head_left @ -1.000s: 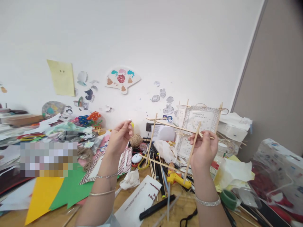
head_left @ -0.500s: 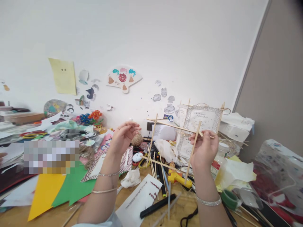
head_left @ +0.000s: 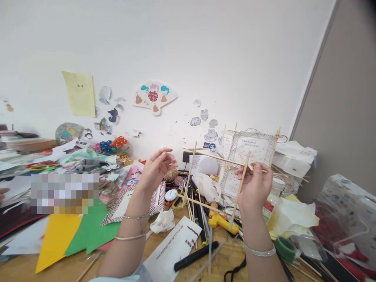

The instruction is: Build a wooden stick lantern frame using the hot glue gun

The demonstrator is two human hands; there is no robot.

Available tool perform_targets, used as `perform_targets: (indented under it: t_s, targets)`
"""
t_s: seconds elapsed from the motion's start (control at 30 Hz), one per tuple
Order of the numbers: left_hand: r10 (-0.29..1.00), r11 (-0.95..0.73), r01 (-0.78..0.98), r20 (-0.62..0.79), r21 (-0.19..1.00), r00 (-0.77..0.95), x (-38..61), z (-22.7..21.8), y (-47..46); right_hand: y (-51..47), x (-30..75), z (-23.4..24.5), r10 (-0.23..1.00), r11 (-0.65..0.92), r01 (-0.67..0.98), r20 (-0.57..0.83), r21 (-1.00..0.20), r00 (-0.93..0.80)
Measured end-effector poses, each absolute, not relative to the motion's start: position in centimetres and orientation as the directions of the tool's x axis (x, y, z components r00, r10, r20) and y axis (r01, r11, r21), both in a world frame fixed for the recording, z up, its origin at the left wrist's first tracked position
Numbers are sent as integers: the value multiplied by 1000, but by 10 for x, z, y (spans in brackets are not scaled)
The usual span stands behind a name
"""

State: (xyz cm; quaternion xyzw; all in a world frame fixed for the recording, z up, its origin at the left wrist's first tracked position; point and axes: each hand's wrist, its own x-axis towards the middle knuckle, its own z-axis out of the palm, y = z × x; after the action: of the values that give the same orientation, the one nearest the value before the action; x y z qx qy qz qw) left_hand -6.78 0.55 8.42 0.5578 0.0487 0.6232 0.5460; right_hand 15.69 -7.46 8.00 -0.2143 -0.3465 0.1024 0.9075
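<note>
My right hand [head_left: 255, 186] grips a square frame of thin wooden sticks [head_left: 217, 156] at its upper right corner, where two sticks cross. The frame is held up above the cluttered table, its stick ends poking past the corners. To its left my left hand [head_left: 158, 168] is raised, apart from the frame. Its fingers are curled together; whatever may be between them is too small to make out. Below the frame lies a yellow hot glue gun [head_left: 223, 222]. Behind my right hand stands a finished stick frame with a lettered panel [head_left: 254, 150].
A black marker [head_left: 196, 256] and a white decorated paper [head_left: 173, 246] lie in front. Green paper [head_left: 94, 235] and yellow paper [head_left: 57, 239] are at left. A green tape roll [head_left: 286, 248] sits at right. A ball of twine [head_left: 170, 176] is behind my left hand.
The fingers of my left hand have curled in slightly more. My right hand keeps its hold on the stick frame, which has hardly moved.
</note>
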Motion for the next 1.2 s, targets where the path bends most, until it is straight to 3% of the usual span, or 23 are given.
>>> perform_targets:
  t_s: [0.23,0.7,0.93,1.2]
  targets:
    - [748,-387,-602,619,699,238,-64,83,4,-74,157,79,340,887,-41,589,-461,733]
    - [819,-206,-667,499,716,283,-70,88,3,-74,157,80,333,886,-36,583,-461,741]
    - [831,-330,-590,523,737,189,-71,84,9,-74,158,80,329,886,-32,579,-462,746]
    - [848,-454,-356,519,817,108,-74,81,12,-74,162,80,330,880,-33,558,-474,761]
